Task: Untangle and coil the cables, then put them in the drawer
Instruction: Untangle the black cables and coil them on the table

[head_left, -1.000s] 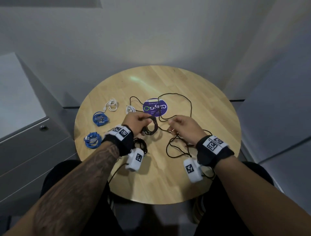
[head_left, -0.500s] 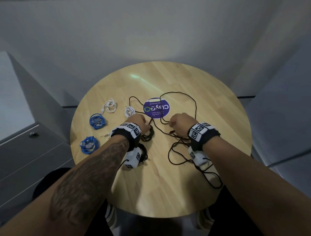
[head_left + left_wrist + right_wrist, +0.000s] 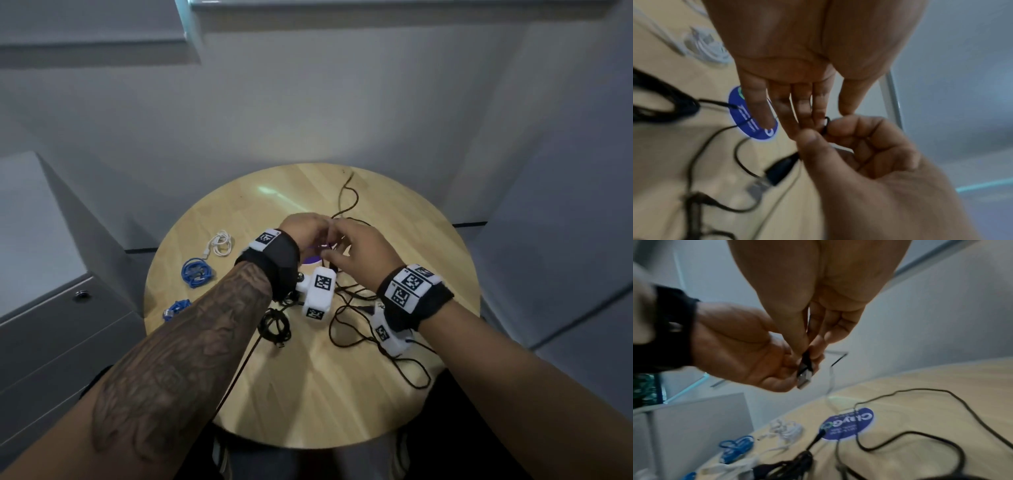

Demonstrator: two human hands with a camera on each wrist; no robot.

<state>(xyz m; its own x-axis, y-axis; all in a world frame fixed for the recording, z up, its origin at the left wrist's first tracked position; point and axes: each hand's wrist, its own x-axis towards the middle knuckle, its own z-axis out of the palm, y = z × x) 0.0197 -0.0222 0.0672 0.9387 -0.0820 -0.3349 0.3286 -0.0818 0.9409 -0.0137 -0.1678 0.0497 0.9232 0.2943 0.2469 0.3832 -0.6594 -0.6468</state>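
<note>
- The right hand point(image 3: 813, 308) pinches the black USB plug point(image 3: 805, 371) of a loose black cable point(image 3: 346, 308) between thumb and fingertips, raised above the table.
- The left hand point(image 3: 305, 233) meets it, its fingers point(image 3: 803, 110) nearly straight and touching the same cable just beside the right thumb; whether they grip it cannot be told.
- Under the hands sits a round purple sticker point(image 3: 849, 425), with slack black cable looping over it and trailing toward the near right edge of the round wooden table point(image 3: 308, 394).
- A finished black coil point(image 3: 274, 325) lies by the left wrist.
- Further left lie a white coil point(image 3: 221, 243) and two blue coils point(image 3: 197, 274), well apart from the hands.
- The grey drawer unit point(image 3: 61, 342) stands left of the table, shut.
</note>
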